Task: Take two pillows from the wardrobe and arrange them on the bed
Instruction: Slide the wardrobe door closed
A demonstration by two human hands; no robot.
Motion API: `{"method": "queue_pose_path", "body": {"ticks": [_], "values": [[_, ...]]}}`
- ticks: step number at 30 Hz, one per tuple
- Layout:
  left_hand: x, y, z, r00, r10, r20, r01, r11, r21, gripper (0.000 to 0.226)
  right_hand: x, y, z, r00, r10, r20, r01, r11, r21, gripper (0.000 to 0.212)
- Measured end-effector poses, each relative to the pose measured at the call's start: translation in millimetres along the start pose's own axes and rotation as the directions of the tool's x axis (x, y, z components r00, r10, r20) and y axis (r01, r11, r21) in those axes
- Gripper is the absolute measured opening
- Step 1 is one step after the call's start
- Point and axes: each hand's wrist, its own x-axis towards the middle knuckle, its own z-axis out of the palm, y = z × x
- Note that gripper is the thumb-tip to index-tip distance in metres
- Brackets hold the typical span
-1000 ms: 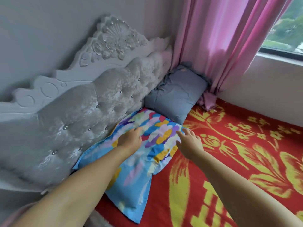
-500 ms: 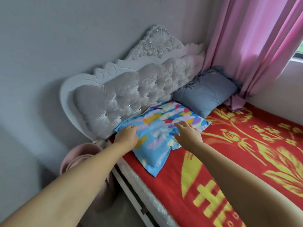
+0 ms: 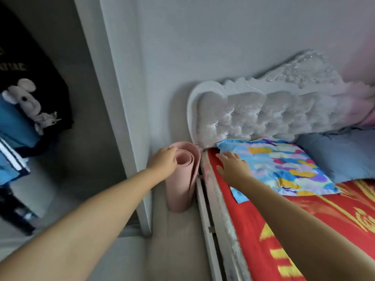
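A multicoloured pillow [image 3: 284, 163] lies flat on the red bed [image 3: 304, 230], against the tufted grey headboard [image 3: 263, 112]. A blue-grey pillow [image 3: 341, 153] leans beside it to the right, near the wall. My right hand [image 3: 233, 168] hovers open at the near left corner of the multicoloured pillow, fingers spread, holding nothing. My left hand [image 3: 163, 161] is off the bed, over the top of a rolled pink mat [image 3: 182, 179], fingers loosely curled; it grips nothing that I can see.
The pink mat stands upright on the floor between the bed frame [image 3: 211, 220] and the wardrobe's white side panel [image 3: 121, 98]. The open wardrobe [image 3: 30, 98] at the left holds dark and blue clothes with a mouse print.
The view has swung left and pulled back from the bed. Both hands have left the multicoloured pillow; my left hand has moved off the bed over the pink mat.
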Motion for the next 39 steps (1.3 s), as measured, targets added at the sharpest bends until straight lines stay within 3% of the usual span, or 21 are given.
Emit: {"method": "queue_pose_path", "body": {"ticks": [4,8,12,16,26,39], "values": [[-84,-51,-12,0.984,-0.179,0.011,0.178,0.982,0.063,0.04,-24,-69,21,0.981,-0.182,0.072,0.181,0.983,0.014,0.044],[-150,-126,-54,0.925,-0.372,-0.075,0.378,0.921,0.096,0.038,-32,-161,28,0.933,-0.348,0.087,0.345,0.937,0.048,0.042],[-207,-204,-102,0.836,-0.527,-0.151,0.542,0.837,0.08,0.04,-38,-267,35,0.835,-0.541,0.099,0.536,0.841,0.076,0.047],[-264,-282,-142,0.767,-0.612,-0.191,0.637,0.763,0.113,0.039,-38,-378,46,0.757,-0.645,0.11,0.64,0.764,0.081,0.047],[-352,-471,-275,0.672,-0.676,-0.303,0.734,0.661,0.152,0.042,-48,-634,55,0.654,-0.742,0.152,0.719,0.671,0.182,0.048],[-212,-618,-346,0.747,-0.571,-0.342,0.627,0.776,0.074,0.045,103,-804,40,0.63,-0.772,0.083,0.751,0.633,0.19,0.049]]}}
